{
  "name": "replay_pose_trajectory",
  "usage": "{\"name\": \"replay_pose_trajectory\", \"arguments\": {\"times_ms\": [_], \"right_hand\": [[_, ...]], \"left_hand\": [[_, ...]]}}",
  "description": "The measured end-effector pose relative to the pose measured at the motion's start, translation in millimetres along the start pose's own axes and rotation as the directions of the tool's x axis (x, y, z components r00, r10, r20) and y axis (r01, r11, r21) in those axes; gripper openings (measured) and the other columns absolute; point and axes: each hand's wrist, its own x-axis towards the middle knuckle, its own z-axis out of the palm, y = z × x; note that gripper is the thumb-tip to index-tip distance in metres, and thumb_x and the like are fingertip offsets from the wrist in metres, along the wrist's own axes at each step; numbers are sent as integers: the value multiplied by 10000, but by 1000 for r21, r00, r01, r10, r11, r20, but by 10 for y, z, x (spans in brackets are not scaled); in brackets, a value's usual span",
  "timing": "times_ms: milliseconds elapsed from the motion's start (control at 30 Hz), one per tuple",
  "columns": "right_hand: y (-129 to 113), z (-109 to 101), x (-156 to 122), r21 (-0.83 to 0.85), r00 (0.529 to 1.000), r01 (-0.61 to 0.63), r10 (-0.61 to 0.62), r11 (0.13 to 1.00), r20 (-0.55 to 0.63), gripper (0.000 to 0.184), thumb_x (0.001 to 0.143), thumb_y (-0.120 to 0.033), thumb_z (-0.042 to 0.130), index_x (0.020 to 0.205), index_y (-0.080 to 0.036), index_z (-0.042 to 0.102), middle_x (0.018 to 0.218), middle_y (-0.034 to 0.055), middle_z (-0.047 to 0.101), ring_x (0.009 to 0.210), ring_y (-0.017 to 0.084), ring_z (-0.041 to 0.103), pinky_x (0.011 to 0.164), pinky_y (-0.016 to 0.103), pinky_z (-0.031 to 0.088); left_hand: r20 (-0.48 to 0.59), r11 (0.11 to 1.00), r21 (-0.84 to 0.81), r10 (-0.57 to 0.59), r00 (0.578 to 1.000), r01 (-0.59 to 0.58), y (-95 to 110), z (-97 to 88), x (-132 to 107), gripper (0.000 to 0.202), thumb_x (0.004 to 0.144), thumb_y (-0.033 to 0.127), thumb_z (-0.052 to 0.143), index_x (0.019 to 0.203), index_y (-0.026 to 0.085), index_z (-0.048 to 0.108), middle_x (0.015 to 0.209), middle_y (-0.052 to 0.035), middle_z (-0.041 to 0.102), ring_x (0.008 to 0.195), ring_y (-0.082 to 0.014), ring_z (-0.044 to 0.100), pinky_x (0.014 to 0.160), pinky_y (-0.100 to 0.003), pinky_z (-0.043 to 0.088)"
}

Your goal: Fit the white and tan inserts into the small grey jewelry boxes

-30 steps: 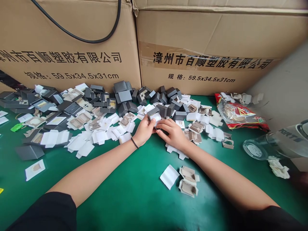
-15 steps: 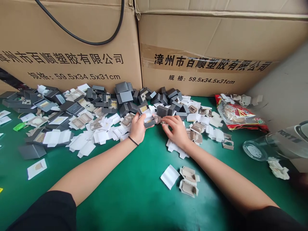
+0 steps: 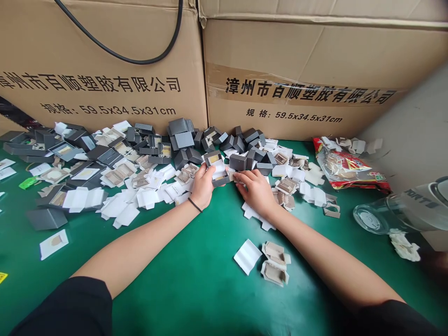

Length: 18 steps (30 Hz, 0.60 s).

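My left hand point(image 3: 203, 186) is closed around a small dark grey gift box point(image 3: 226, 178), which lies open with white lining inside, my thumb along its edge. Just right of the box, my right hand point(image 3: 257, 189) has its fingers curled together at a small brownish cardboard insert point(image 3: 231, 177); the fingertips are partly hidden. Under the right wrist lies a white cut-out card point(image 3: 258, 218). Nearer to me are a white folded card point(image 3: 248, 257) and a beige cardboard insert point(image 3: 275, 263).
Dark grey boxes point(image 3: 182, 140) and white cards point(image 3: 147, 198) lie heaped along the back of the green table point(image 3: 175, 289). Behind stand large cartons point(image 3: 280, 51). At the right are a red plastic bag point(image 3: 350, 165), a glass bottle point(image 3: 395, 212) and crumpled tissue point(image 3: 405, 245).
The open box in my left hand has shifted slightly to the right and tilted, showing more of its inside. My right fingers have drawn closer together beside it.
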Motion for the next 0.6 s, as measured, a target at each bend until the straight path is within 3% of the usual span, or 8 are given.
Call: {"name": "replay_pose_trajectory", "arguments": {"times_ms": [100,300,433,600], "right_hand": [[25,11,11,-24,1000,-27,27,999,-8,268,911,-247,419,1079,-207,625,1049,61,636,920,228,488,783,349,419],[26,17,38,-172,999,-38,41,984,13,333,893,-355,468,1172,-212,579,1039,83,606,941,250,473,731,344,387],[23,16,66,-229,998,-58,62,972,8,331,942,-345,353,1124,-229,603,976,71,605,907,212,488,666,305,356],[9,-26,63,-321,998,-19,37,947,52,386,960,-245,276,1302,-286,451,943,65,594,839,193,477,591,292,305]], "left_hand": [[6,1000,8,-14,1000,14,12,4,-8,263,766,274,523,1017,200,556,924,-46,662,764,-174,632,520,-232,510],[-8,999,35,-20,1000,21,27,11,-24,238,767,275,520,990,201,564,951,-55,656,783,-195,635,490,-236,499],[15,999,37,-17,1000,16,19,12,-5,245,760,276,525,991,202,565,948,-63,663,781,-199,639,472,-227,485],[36,1000,-3,-8,999,8,6,7,6,273,757,255,524,1022,198,555,920,-64,677,742,-182,649,483,-219,483]]}}
